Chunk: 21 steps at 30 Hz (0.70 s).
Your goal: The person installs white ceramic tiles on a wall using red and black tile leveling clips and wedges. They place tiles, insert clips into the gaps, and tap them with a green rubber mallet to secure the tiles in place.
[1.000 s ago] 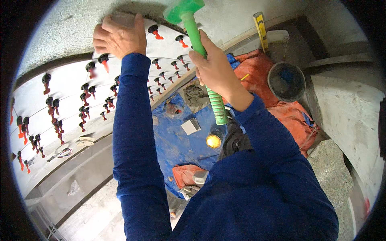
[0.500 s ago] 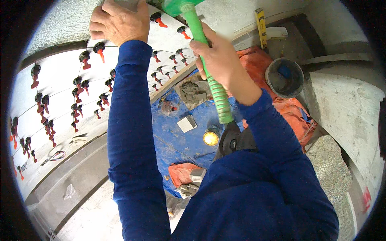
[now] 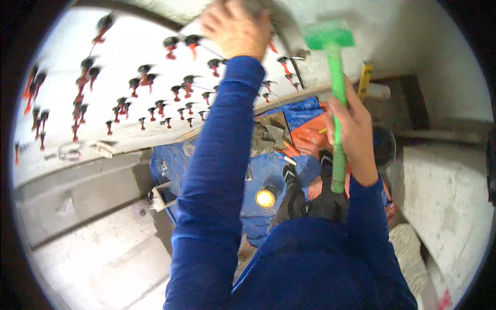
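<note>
My right hand (image 3: 352, 126) is wrapped round the green handle of a mallet (image 3: 337, 77), whose head is raised and points away from me. At the top of the view, my left hand (image 3: 235, 28) is up against the far end of the white tiled wall (image 3: 124, 51). Its fingers are bent round something grey, mostly hidden and cut off by the upper edge. Black and red tile-levelling clips (image 3: 194, 44) stick out of the tile joints beside and below this hand. Motion blurs the mallet's head and my left fingers.
A blue tarp (image 3: 222, 204) covers the floor, with a lit lamp (image 3: 265, 198) on it. To the right are orange sheeting (image 3: 310, 135), a dark bucket (image 3: 383, 147) and a yellow spirit level (image 3: 365, 81). A pale ledge (image 3: 444, 191) runs along the right.
The view has swung left, so the wall and lamp appear shifted. My left hand has moved further right along the wall. The mallet stands more upright, apart from my left hand.
</note>
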Available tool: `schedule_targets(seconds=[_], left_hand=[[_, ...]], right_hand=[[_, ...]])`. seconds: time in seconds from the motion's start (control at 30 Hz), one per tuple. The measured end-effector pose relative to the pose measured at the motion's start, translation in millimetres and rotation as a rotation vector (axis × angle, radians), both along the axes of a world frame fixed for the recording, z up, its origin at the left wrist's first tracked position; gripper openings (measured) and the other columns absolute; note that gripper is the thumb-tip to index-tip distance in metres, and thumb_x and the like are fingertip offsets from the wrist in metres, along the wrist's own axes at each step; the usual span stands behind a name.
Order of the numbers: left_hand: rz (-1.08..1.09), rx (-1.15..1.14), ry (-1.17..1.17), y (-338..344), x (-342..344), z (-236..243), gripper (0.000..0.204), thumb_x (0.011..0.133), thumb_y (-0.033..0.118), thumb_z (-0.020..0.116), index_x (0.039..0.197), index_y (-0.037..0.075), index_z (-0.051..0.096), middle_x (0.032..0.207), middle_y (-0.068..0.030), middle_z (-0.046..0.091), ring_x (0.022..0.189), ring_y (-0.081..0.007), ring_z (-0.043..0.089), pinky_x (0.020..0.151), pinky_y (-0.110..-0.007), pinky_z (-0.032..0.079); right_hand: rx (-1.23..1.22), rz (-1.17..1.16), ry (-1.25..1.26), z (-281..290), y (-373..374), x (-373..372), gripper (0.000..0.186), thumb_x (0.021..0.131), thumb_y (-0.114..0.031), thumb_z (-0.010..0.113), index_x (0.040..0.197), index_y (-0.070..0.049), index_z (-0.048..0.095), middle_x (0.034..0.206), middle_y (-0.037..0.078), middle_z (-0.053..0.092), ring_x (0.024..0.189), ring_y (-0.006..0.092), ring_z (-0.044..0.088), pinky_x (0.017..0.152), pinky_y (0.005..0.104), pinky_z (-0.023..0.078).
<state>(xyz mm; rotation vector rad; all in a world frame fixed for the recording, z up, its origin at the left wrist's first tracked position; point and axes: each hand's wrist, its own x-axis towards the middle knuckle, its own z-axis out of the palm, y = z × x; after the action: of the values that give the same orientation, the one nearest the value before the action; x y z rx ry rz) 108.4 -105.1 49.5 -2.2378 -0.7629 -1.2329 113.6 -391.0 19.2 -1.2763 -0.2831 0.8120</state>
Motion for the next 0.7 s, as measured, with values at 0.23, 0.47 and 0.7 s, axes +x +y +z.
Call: schedule_targets(seconds=[0.23,0.47,0.7], left_hand=[[-0.081,-0.199,-0.325,-22,6,-18,0.080,0.066,0.031,0.089,0.135,0.015,0.051,0.144,-0.0162,0.043,0.141,-0.0362,0.033,0.121,-0.070,0.017],[0.121,-0.532,-0.730,-48,19,-27,0.087,0.061,0.035,0.096,0.129,0.007,0.050,0.137,-0.0231,0.043,0.133,-0.0409,0.037,0.112,-0.062,0.026],[0.196,-0.600,-0.704,-46,19,-25,0.087,0.059,0.047,0.094,0.122,0.001,0.053,0.129,-0.0210,0.050,0.123,-0.0412,0.045,0.109,-0.060,0.028]], right_hand=[[-0.129,0.023,-0.371,51,-18,9,0.062,0.103,-0.007,0.057,0.161,-0.009,0.037,0.080,-0.002,0.055,0.057,0.0048,0.049,0.048,0.0230,0.042],[-0.180,0.155,-0.711,103,-2,25,0.061,0.102,-0.008,0.060,0.160,-0.009,0.040,0.082,-0.002,0.057,0.060,0.0042,0.048,0.051,0.0219,0.042],[-0.176,0.331,-0.923,152,32,25,0.055,0.102,-0.006,0.061,0.155,-0.006,0.047,0.099,0.004,0.069,0.074,0.0082,0.062,0.064,0.0254,0.052]])
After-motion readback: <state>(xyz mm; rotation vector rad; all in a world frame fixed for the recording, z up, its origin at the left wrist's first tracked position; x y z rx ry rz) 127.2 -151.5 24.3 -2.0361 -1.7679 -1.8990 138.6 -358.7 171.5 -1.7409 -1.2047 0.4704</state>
